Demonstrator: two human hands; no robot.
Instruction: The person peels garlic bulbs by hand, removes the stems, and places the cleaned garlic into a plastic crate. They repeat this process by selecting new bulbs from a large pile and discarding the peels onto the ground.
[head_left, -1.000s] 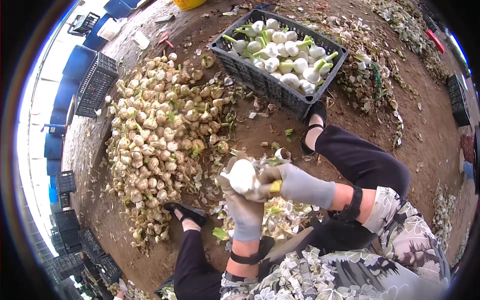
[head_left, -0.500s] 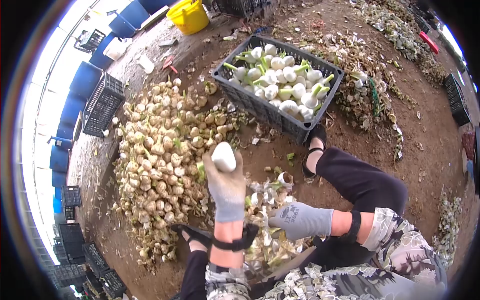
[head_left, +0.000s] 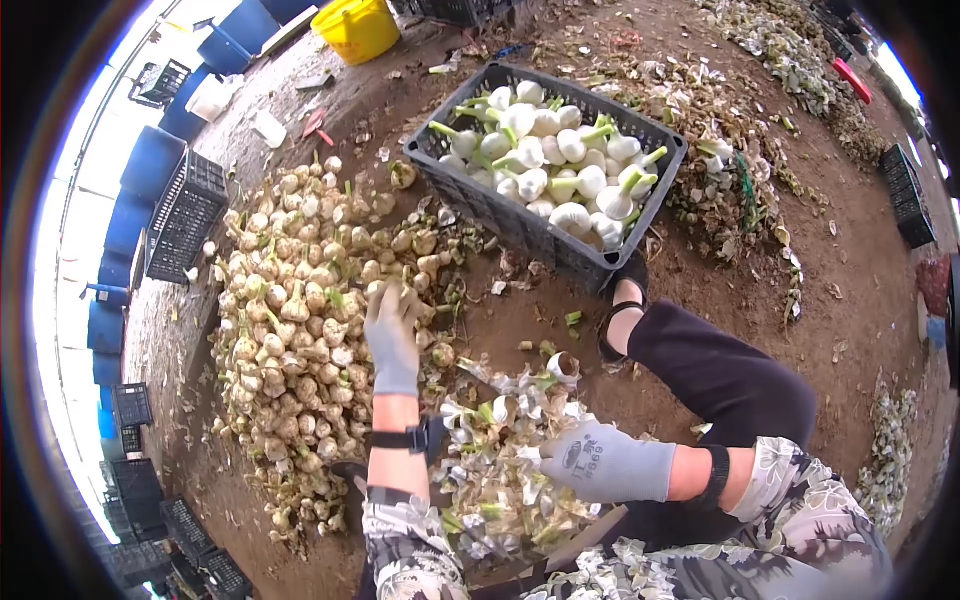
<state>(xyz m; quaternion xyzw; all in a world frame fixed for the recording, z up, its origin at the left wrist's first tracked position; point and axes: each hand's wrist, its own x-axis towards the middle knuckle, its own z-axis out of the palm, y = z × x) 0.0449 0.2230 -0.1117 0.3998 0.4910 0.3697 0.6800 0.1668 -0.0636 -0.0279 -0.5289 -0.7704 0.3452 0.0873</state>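
My left hand (head_left: 393, 335), in a pale work glove, reaches over the right side of a big heap of unpeeled garlic (head_left: 290, 330). Its fingertips touch bulbs there; whether they grip one is unclear. My right hand (head_left: 605, 460), in a grey glove, is low over a pile of loose peelings and cut stalks (head_left: 510, 470). Its fingers are curled in and mostly hidden, so anything inside cannot be seen. Beyond both hands, a dark plastic crate (head_left: 520, 225) holds many white peeled bulbs (head_left: 570, 145), some with green stems.
My foot (head_left: 625, 315) stands by the crate's near corner. A yellow bucket (head_left: 357, 30) is at the top left. Black crates (head_left: 187, 215) and blue containers (head_left: 150, 165) line the left side. Dry garlic waste (head_left: 725, 170) lies right of the crate.
The white bulb is no longer in my left hand, which has moved left and onto the heap. One more white bulb may be in the crate; I cannot tell. My right hand has barely moved.
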